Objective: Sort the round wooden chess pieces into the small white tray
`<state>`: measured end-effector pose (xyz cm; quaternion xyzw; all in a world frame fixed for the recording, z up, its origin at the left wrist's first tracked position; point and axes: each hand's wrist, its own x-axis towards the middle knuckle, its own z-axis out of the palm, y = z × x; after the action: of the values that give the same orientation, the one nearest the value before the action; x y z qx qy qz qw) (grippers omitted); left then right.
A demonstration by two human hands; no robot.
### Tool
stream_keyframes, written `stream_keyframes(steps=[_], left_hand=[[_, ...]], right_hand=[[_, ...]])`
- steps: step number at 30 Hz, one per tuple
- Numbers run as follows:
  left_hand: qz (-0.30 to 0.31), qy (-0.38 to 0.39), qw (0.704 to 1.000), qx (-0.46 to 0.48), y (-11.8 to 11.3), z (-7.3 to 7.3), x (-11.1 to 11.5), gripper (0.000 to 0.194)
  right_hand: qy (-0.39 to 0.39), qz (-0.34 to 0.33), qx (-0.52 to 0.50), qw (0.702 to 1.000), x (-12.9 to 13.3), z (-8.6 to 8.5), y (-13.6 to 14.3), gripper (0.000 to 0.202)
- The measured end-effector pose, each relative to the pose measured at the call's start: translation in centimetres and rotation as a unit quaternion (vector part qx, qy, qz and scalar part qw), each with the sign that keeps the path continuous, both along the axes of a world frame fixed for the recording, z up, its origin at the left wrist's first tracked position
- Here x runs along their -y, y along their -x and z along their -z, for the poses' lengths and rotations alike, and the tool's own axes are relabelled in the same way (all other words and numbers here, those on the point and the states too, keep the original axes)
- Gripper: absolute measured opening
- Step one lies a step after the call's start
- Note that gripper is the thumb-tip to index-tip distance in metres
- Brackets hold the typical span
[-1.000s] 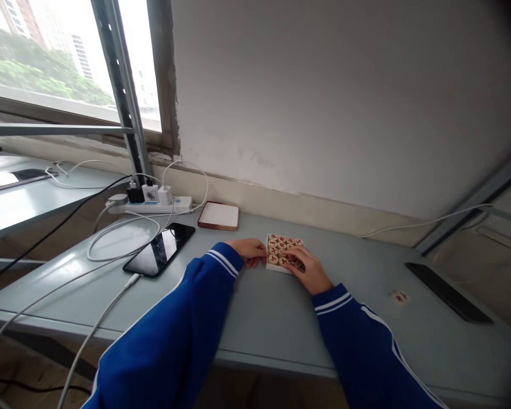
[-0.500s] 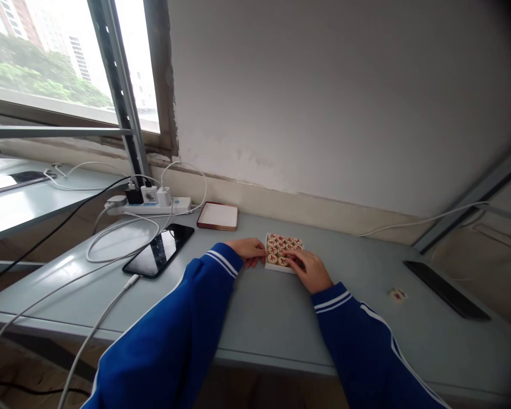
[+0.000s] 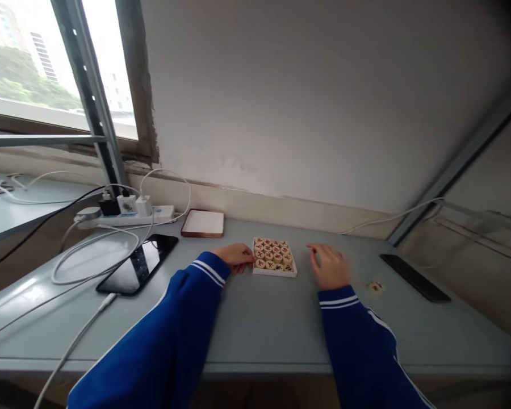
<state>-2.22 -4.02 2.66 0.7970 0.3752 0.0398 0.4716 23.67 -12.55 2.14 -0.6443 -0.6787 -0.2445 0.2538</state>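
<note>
Many round cream pieces [image 3: 269, 256] with red characters, inside shallow white rectangular box [image 3: 276, 273], on flat blue-grey desk [image 3: 255, 324] | left bare hand [image 3: 235, 257]: at box's left edge, cannot tell if gripping | right bare hand [image 3: 330, 268]: released, blurred, fingers parted, right of box

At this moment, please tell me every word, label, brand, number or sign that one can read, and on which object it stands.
None is clear enough to quote.
Round pieces in the white box: signs, mostly red, too small to read.
Small pale thing at the right: reddish marks, blurred.
Middle charger: grey print, unreadable.
Power strip: small blue mark, unreadable.
</note>
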Motion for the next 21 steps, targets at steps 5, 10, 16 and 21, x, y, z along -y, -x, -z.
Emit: stream_keyframes(steps=[5, 10, 16, 21], left_hand=[[0.012, -0.003, 1.0, 0.005, 0.0, 0.0, -0.3, 0.043], [0.011, -0.005, 1.0, 0.016, 0.0, 0.1, -0.2, 0.04], [-0.002, -0.004, 1.0, 0.02, 0.0, 0.6, -0.5, 0.038], [0.006, -0.002, 1.0, 0.02, 0.1, 0.9, -0.8, 0.039]], right_hand=[[0.014, 0.279, 0.01, 0.96, 3.2, 3.1, -9.9, 0.033], [0.092, 0.195, -0.123, 0.969, 4.1, 5.9, -17.0, 0.027], [0.119, -0.034, -0.209, 0.97, 1.9, 5.9, -12.8, 0.025], [0.118, -0.178, -0.206, 0.955, -1.6, 4.8, -4.5, 0.023]])
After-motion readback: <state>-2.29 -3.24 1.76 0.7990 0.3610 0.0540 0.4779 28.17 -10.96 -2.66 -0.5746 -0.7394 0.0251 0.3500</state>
